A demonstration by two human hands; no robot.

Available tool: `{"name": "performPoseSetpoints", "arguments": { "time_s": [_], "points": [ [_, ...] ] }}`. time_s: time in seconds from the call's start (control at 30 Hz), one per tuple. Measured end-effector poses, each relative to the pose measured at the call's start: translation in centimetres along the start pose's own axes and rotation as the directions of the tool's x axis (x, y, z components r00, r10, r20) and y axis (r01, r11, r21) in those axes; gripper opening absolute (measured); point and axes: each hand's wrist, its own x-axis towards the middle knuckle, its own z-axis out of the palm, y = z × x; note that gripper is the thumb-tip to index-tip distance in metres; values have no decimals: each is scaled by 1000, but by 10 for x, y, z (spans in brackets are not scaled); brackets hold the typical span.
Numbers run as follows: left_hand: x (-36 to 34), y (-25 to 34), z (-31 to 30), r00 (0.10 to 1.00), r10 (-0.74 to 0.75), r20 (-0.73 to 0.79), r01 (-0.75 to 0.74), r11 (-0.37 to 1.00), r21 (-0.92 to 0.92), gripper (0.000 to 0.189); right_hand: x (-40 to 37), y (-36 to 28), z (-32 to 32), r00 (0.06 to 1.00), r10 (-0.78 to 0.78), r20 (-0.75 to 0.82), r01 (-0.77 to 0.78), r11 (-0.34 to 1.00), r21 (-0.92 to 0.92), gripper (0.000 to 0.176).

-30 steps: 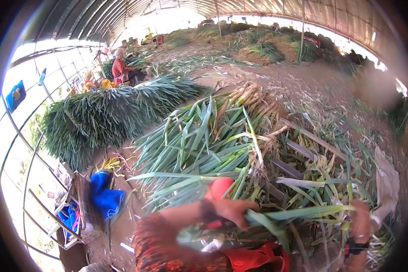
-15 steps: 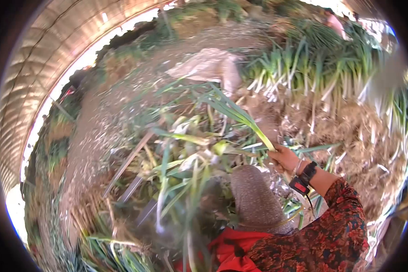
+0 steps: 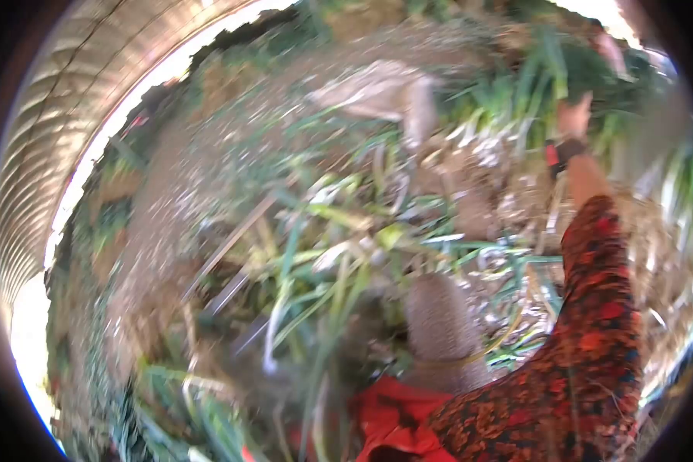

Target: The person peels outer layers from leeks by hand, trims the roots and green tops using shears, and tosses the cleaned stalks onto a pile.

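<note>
My right hand point(image 3: 574, 119), blurred by motion, reaches far out to the row of green onions point(image 3: 527, 92) at the upper right. At least one finger is stretched out, and the hand looks open beside the green leaves. I cannot make out anything held in it. A dark band with a red-and-black device point(image 3: 553, 156) is on the wrist, below a floral sleeve point(image 3: 593, 308). My left hand is not in view. Cut and peeled onion leaves point(image 3: 339, 223) lie heaped in front of my knee point(image 3: 439, 316).
A pale sack point(image 3: 377, 88) lies on the littered ground beyond the leaves. Thin flat strips point(image 3: 227, 246) stick out at the left of the heap. More green onions point(image 3: 185, 408) lie at the lower left. A person in pink point(image 3: 612, 54) is at the far upper right.
My right hand has swung from near my knee up and away to the onion row. It held a green onion before; that onion can no longer be told apart from the others.
</note>
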Motion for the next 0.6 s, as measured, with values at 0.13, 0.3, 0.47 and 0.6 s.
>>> {"name": "performPoseSetpoints", "arguments": {
  "time_s": [0.13, 0.3, 0.47, 0.6],
  "points": [
    [-48, -80, -24, 986, -156, 50, 156, 988, 0, 74, -80, -88, 61, 851, -442, 283, 290, 845, 448, 49],
    [-72, -137, -49, 940, -318, 125, 332, 936, -116, 72, -344, -161, -3, 185, -749, 636, 196, 662, 723, 24],
    [-35, -75, -111, 927, -375, 26, 374, 912, -170, 49, -477, -172, -70, -489, -545, 682, 374, 575, 728, 36],
    [22, -46, -114, 977, -205, -60, 191, 964, -186, 31, -496, -174, -87, -467, -592, 657, 449, 482, 753, 44]
  ]
}}
